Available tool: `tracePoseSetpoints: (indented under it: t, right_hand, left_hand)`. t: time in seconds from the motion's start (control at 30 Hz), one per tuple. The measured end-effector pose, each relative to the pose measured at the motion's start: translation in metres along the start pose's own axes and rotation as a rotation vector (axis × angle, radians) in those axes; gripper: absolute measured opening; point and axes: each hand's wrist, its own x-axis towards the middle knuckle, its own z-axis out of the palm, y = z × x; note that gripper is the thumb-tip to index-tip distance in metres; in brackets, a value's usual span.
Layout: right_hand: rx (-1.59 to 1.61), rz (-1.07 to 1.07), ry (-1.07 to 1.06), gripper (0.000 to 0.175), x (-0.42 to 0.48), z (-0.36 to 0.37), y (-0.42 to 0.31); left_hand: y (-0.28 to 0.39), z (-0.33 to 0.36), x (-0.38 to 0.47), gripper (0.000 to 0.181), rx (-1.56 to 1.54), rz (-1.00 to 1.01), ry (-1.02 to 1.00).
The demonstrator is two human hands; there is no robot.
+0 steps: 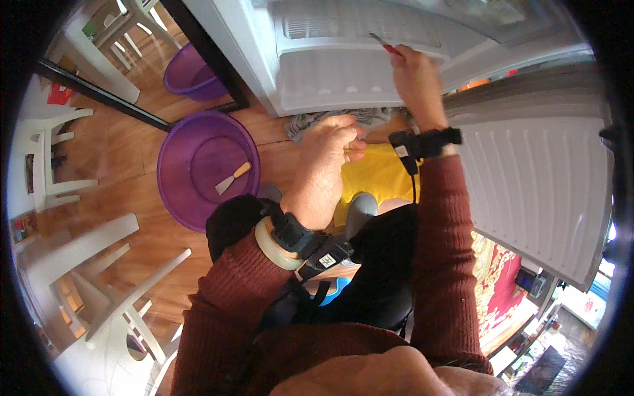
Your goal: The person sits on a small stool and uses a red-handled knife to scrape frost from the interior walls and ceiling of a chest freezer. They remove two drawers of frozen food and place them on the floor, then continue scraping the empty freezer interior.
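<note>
My right hand (418, 81) grips a small tool with a red handle (394, 49). Its thin metal blade (378, 39) points into the open white compartment of a fridge or freezer (337, 74), in front of the ribbed inner wall. Whether the blade touches the wall, I cannot tell. My left hand (324, 153) hovers before the compartment, fingers loosely spread and holding nothing visible. Beneath it lie a crumpled grey cloth (302, 126) at the appliance's foot and a yellow sheet (379, 168) on the floor.
To the left stands a purple plastic basin (171, 178) with a wooden-handled putty knife (233, 178) inside. Behind it, a black-framed mirror (208, 44) reflects the basin. The ribbed appliance door (535, 188) hangs open at right. White chairs (133, 292) stand lower left. My grey shoe (361, 210) rests by the yellow sheet.
</note>
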Motion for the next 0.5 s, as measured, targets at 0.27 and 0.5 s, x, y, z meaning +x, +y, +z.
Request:
tracePoseSetpoints:
  t: [0.27, 0.5]
  right_hand:
    - [0.055, -0.01, 0.053, 0.024, 0.0, 0.008, 0.008]
    - [0.065, -0.025, 0.084, 0.029, -0.008, -0.014, 0.017]
  left_hand:
    - [0.0, -0.002, 0.0, 0.032, -0.028, 0.018, -0.02]
    - [-0.001, -0.002, -0.004, 0.031, -0.005, -0.003, -0.029]
